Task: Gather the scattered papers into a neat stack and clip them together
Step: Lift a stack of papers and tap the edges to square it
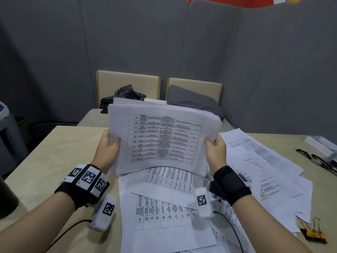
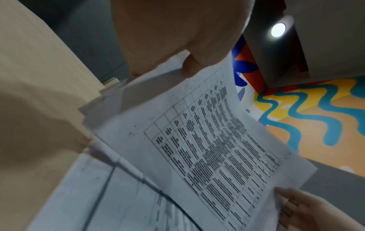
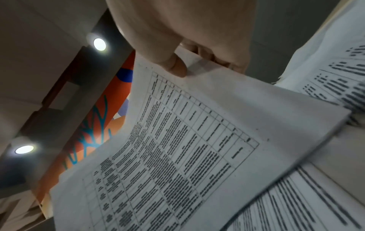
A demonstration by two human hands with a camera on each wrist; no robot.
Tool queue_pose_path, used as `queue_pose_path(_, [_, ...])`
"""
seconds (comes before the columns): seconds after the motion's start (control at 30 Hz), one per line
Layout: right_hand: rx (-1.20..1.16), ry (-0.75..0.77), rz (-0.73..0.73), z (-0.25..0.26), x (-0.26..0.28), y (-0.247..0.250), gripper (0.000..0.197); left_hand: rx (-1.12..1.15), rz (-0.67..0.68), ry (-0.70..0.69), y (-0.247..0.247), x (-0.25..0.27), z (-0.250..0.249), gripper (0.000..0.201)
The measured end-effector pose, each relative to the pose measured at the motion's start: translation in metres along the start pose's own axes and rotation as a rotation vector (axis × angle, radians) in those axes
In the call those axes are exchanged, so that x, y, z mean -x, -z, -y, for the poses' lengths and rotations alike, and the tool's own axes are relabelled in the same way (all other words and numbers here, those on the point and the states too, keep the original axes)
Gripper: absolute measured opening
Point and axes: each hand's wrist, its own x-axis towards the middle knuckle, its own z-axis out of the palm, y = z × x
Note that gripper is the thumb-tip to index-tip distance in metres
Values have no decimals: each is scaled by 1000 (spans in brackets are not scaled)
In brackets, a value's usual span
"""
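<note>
A thick bundle of printed papers (image 1: 164, 136) stands on its lower edge above the table, tilted back, a table of text facing me. My left hand (image 1: 109, 145) grips its left side, thumb on the front sheet. My right hand (image 1: 215, 147) grips its right side the same way. In the left wrist view the bundle (image 2: 207, 140) runs from my thumb down to the other hand (image 2: 308, 206). In the right wrist view my thumb presses the front sheet (image 3: 187, 148). More loose sheets (image 1: 167, 207) lie spread below and to the right (image 1: 264, 161). Binder clips (image 1: 313, 232) lie at the right front.
A beige table (image 1: 54, 152) carries everything. A white box (image 1: 322, 145) and dark clips (image 1: 321, 161) sit at the far right. A black cylinder (image 1: 7, 198) stands at the left edge. Two chairs (image 1: 127, 84) with dark clothing stand behind, before grey partitions.
</note>
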Motion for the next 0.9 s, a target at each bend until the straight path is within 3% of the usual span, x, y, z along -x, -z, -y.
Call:
queue_pose_path(0.13, [-34, -3, 15, 8, -3, 1, 5, 50, 3, -15, 2, -5, -10, 26])
queue_pose_path(0.5, [-34, -104, 173, -10, 8, -4, 21, 34, -53, 12, -5, -2, 14, 22])
queue_pose_path(0.63, [-18, -116, 116, -10, 4, -2, 26, 49, -68, -9, -4, 0, 13, 19])
queue_pose_path(0.8, [12, -128, 125, -12, 4, -2, 28, 21, -4, 27, 1, 2, 18, 33])
queue_pose_path(0.9, [58, 3, 22, 3, -2, -1, 48, 41, 21, 24, 3, 4, 15, 28])
